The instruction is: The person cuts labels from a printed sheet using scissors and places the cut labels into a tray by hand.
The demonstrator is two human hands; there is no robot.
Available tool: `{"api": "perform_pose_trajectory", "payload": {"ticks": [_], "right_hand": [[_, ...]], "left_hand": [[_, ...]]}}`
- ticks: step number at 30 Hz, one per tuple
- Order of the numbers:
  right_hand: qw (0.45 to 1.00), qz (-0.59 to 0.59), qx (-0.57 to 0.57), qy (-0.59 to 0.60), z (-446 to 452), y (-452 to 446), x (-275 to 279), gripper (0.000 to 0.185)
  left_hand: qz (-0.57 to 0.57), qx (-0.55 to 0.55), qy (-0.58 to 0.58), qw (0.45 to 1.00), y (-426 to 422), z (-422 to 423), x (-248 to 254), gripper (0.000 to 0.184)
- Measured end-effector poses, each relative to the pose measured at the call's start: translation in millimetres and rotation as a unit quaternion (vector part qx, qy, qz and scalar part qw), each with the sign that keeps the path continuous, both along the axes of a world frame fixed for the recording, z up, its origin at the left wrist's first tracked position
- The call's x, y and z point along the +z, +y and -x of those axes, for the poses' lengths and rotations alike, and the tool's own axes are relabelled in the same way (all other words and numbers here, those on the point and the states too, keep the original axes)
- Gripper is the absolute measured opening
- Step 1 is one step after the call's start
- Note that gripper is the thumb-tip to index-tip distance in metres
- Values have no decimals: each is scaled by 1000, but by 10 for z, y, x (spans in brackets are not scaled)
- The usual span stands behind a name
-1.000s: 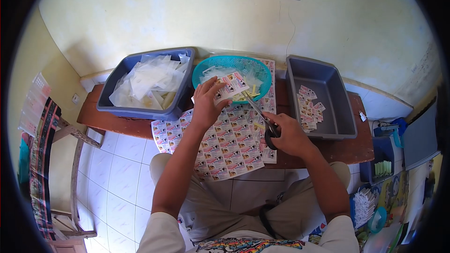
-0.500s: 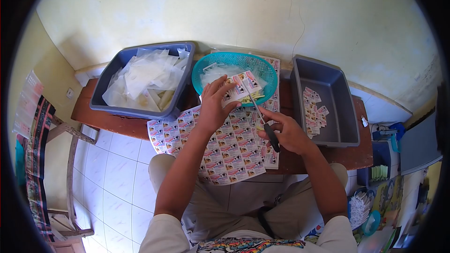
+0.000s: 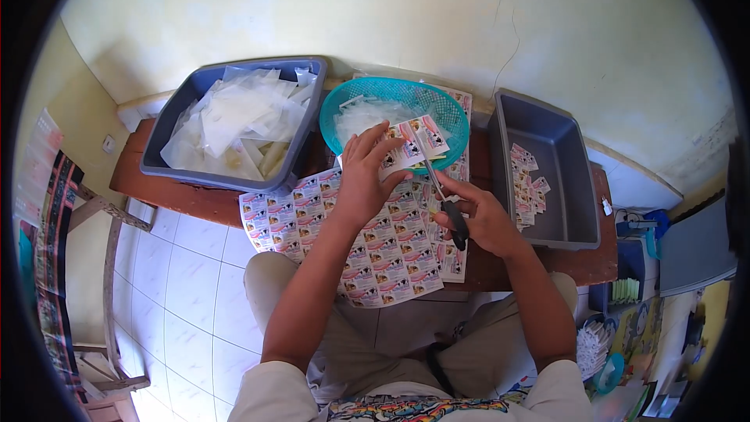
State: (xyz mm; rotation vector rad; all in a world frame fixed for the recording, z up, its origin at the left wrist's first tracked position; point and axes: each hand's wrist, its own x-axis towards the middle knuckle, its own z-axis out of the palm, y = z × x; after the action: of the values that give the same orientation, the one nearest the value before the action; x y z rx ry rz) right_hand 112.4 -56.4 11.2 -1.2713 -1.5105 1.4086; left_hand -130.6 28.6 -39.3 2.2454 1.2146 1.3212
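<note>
Between two tubs (image 3: 564,203), left grip (image 3: 364,180) pinches one label strip (image 3: 401,150), right grip (image 3: 488,220) one pair of scissors (image 3: 455,227).

No txt legible for sure. Lg printed sheet (image 3: 383,262), nearer the wearer than teal basket (image 3: 447,113): rows of repeated labels w/ pink-red lettering, too sm. to read. Similar print on card strip (image 3: 405,155) over basket's near rim, & on cut labels (image 3: 525,187) in grey bin (image 3: 564,191) R of basket, also illegible. Shirt print (image 3: 426,409), nearest wearer, well apart from basket: multicol., wording unclear.
</note>
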Motion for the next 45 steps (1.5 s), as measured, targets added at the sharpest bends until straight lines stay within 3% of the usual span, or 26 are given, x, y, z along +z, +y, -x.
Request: {"api": "perform_pose_trajectory", "payload": {"ticks": [45], "right_hand": [[1000, 4, 12, -16, -15, -62, 66, 79]], "left_hand": [[-10, 1, 17, 1000, -69, 12, -19, 66]]}}
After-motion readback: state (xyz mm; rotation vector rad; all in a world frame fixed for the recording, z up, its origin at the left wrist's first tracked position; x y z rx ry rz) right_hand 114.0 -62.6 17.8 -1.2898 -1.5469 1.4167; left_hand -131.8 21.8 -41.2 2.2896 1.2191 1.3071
